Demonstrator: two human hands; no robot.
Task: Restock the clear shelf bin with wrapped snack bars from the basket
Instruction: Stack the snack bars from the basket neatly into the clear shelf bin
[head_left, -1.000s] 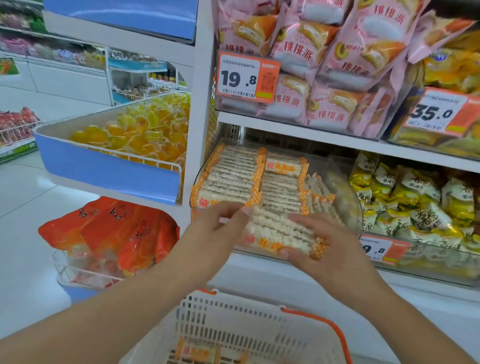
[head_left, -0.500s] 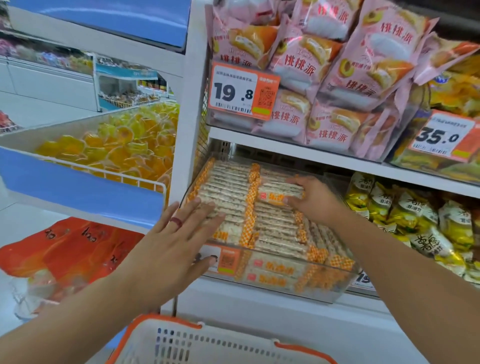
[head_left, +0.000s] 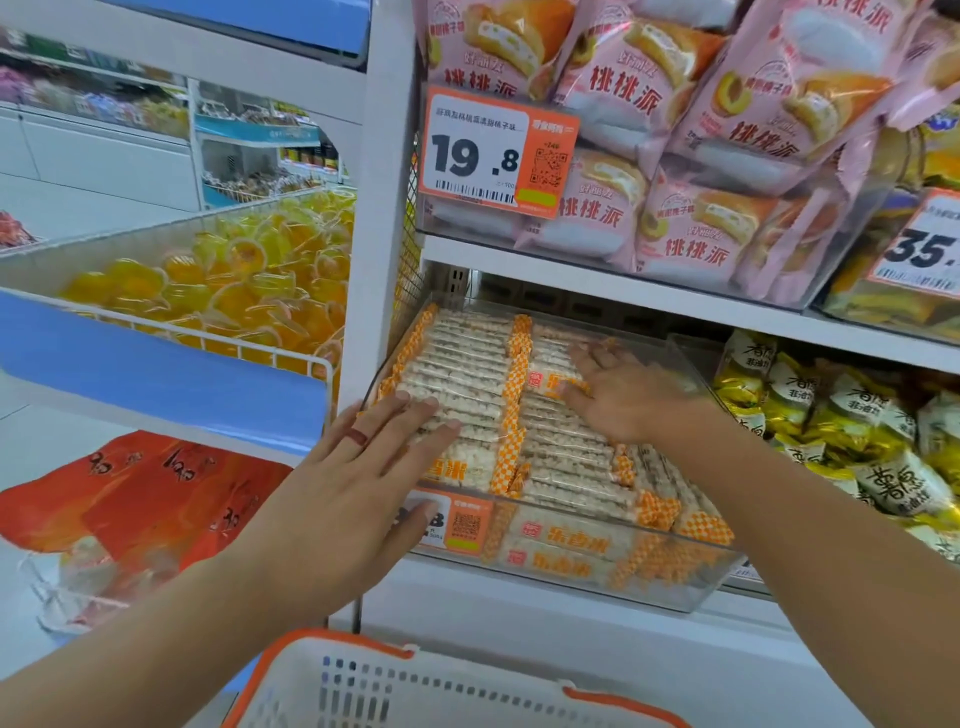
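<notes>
The clear shelf bin (head_left: 691, 582) sits on the lower shelf, packed with rows of white snack bars (head_left: 467, 364) in orange-checkered wrappers. My left hand (head_left: 353, 478) lies flat with straight fingers on the left row near the bin's front. My right hand (head_left: 623, 395) reaches deeper into the bin, fingers spread and resting on the bars of the middle row. Neither hand grips a bar. The white basket (head_left: 415, 691) with an orange rim is at the bottom edge, below the bin; its contents are out of view.
Pink cake packs (head_left: 675, 156) fill the shelf above, behind a 19.8 price tag (head_left: 493, 150). Yellow snack bags (head_left: 831, 426) lie right of the bin. A blue-fronted wire tray of orange jelly cups (head_left: 218, 291) juts out left, with orange bags (head_left: 145, 509) beneath.
Both hands set a bundle of bars into the bin and let go. My right hand moved deeper onto the middle row; my left hand came forward to lie flat on the left row.
</notes>
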